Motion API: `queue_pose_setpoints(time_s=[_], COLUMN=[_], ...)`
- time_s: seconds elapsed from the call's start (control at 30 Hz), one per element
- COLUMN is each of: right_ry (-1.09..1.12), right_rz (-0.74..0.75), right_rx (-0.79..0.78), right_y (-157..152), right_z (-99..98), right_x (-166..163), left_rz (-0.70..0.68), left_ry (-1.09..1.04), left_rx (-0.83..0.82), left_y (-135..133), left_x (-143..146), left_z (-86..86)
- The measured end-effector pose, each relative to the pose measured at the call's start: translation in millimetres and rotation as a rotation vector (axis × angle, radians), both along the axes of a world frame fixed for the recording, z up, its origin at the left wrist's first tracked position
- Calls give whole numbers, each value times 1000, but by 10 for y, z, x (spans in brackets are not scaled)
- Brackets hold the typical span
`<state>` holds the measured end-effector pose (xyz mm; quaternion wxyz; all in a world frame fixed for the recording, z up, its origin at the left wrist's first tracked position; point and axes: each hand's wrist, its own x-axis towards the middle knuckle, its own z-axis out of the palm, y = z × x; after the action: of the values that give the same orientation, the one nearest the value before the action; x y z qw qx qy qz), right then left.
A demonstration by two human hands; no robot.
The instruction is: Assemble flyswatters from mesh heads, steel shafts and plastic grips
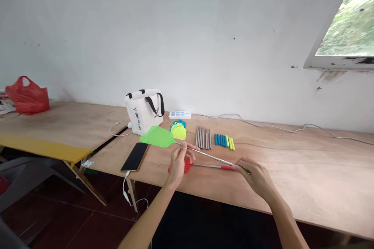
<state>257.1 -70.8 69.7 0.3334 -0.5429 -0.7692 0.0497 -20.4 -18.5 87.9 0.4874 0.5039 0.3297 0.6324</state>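
A green fly swatter (157, 137) with a thin metal rod is held above the wooden table (306, 171). My left hand (179, 161) pinches the rod just behind the green head. My right hand (254, 175) is closed on the handle end of the rod. Under them a red fly swatter (187, 167) lies flat on the table, its red head partly hidden by my left hand. Behind lie a yellow and a blue swatter head (179, 130), several metal rods (203, 137) and several blue and yellow handle grips (224, 141).
A white tote bag (144, 111) stands at the back beside a white power strip (180, 115) with a cable along the wall. A phone (134, 156) on a charging cable lies near the table's left edge. A red plastic bag (27, 95) sits on the left table.
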Motion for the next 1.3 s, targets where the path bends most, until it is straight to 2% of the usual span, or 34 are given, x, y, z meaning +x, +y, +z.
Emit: queue_pose_setpoints(time_s=[0.2, 0.43, 0.63, 0.73, 0.8, 0.93, 1.07, 1.3], right_ry=[54, 157, 192, 177, 166, 139, 81, -74], right_rz=[-97, -216, -184, -137, -100, -37, -52, -1], right_rx=[-41, -87, -96, -80, -81, -67, -28, 31], right_y=[51, 34, -26, -43, -44, -43, -70, -108], right_z=[-109, -186, -104, -64, -43, -7, 19, -68], right_x=[410, 609, 628, 558, 461, 209, 20, -350], left_rz=[147, 12, 85, 129, 106, -35, -142, -350], left_ry=[-130, -163, -174, -165, -127, -68, -56, 9], left_rx=[33, 2, 17, 22, 27, -44, -85, -213], left_y=[134, 133, 121, 115, 78, -37, -130, -294], left_x=[-228, -198, -139, -97, -17, 203, 357, 690], left_z=[66, 43, 25, -8, -40, -112, -210, -567])
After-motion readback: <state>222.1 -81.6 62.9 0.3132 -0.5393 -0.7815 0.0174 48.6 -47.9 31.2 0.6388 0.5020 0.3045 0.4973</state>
